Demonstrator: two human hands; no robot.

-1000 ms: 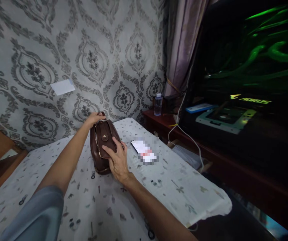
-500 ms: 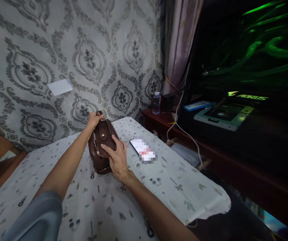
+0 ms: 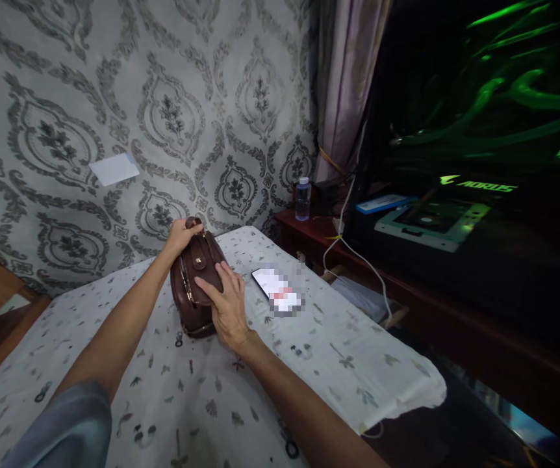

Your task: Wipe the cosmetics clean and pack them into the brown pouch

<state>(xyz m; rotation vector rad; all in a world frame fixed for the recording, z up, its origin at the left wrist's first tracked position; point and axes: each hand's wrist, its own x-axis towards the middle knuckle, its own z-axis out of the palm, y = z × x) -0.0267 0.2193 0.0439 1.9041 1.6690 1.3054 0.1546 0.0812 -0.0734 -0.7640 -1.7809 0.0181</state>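
Note:
A dark brown leather handbag (image 3: 184, 281) with gold-coloured zips and a snap tab rests on the patterned white cloth (image 3: 153, 370). My left hand (image 3: 180, 238) is closed on the handle at the bag's far end. Spread over the bag's front, my right hand (image 3: 229, 304) touches it with the thumb apart from the fingers, below the snap tab. To the right of this hand lies a phone (image 3: 266, 283) with a lit screen, partly pixelated. The bag's underside is hidden.
Beyond the cloth stands patterned wallpaper with a white card (image 3: 114, 169) on it. A clear bottle (image 3: 303, 200) stands on a dark red desk (image 3: 287, 223). White cable (image 3: 353, 250) hangs over the desk edge, beside a dark glossy panel with green reflections.
The fingers of my right hand have drawn slightly closer together on the bag. My left hand stays on the handle. The view has shifted very slightly.

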